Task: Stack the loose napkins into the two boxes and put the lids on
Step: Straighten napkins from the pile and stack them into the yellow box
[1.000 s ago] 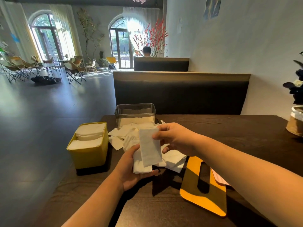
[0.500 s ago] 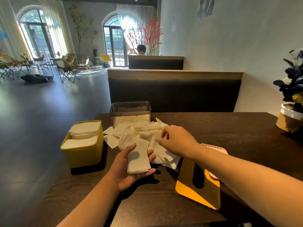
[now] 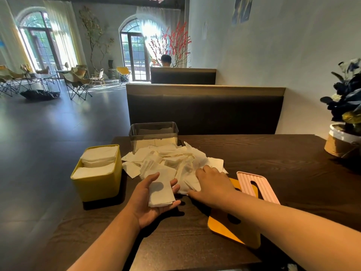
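My left hand (image 3: 151, 204), palm up, holds a small stack of folded white napkins (image 3: 161, 190) over the table's near left. Palm down, my right hand (image 3: 212, 182) reaches into the near edge of the loose napkin pile (image 3: 172, 159), its fingertips on a napkin there. Full of napkins, a yellow box (image 3: 97, 180) stands at the left. A clear box (image 3: 154, 132) partly filled with napkins stands behind the pile. A yellow lid (image 3: 224, 229) and a pink lid (image 3: 257, 184) lie at the right, partly under my right forearm.
The dark wooden table (image 3: 273, 157) ends at the left just beyond the yellow box. A potted plant (image 3: 345, 133) stands at the far right. A dark bench back (image 3: 205, 108) rises behind the table. A person sits in the booth beyond.
My right hand laid a napkin on the stack in my left hand, then went back to the loose pile and dropped onto its near edge. The left hand sank slightly.
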Motion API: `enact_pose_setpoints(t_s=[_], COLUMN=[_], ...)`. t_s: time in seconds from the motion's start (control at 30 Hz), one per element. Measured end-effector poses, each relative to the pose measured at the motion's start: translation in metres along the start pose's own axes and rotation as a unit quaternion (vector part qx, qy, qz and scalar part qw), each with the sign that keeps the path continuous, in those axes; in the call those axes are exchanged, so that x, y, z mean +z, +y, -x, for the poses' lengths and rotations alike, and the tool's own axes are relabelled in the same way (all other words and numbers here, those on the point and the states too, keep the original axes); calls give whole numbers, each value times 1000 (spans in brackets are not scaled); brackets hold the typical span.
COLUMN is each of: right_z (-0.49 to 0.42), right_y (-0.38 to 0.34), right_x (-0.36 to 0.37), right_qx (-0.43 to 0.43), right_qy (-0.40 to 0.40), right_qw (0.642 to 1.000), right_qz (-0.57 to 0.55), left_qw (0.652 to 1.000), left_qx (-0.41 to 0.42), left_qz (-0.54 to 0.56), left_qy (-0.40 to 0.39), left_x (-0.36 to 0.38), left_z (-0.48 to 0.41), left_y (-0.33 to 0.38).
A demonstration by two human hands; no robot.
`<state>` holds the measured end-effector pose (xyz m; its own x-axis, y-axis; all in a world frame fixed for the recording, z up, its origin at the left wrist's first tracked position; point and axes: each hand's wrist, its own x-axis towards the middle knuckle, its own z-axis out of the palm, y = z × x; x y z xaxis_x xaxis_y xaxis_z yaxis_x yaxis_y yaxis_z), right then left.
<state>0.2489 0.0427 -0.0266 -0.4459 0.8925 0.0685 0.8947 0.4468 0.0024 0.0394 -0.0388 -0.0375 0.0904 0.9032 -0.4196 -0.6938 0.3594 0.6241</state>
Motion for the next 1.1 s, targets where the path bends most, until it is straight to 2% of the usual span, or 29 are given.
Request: enact_pose_setpoints(t_s=[0.27, 0.43, 0.63, 0.8, 0.9, 1.03, 1.1], right_z=[2, 2, -7, -11, -15, -27, -33], right_y=[6, 8, 1, -12, -26, -51, -61], right_x=[-15, -23, -62, -107, -110, -87, -71], right_qx=[-18, -19, 3, -54, -94, -97, -100], right_qy=[-5, 22, 24, -42, -126, -186, -167], right_qw=[999, 999, 981, 925, 900, 903, 927], right_qz=[-30, -18, -193, -375, -407, -375, -320], left_qw=[1000, 1000, 1000, 998, 998, 997, 995], left_qx=[-1, 7, 23, 64, 61, 13, 8], left_qz=[7, 12, 13, 7, -15, -25, -13], left_qy=[-6, -6, 2, 18, -1, -72, -98], left_x=[2, 0, 0, -4, -7, -7, -8], left_z=[-2, -1, -2, -5, -5, 0, 3], left_y=[-3, -1, -2, 1, 2, 0, 2])
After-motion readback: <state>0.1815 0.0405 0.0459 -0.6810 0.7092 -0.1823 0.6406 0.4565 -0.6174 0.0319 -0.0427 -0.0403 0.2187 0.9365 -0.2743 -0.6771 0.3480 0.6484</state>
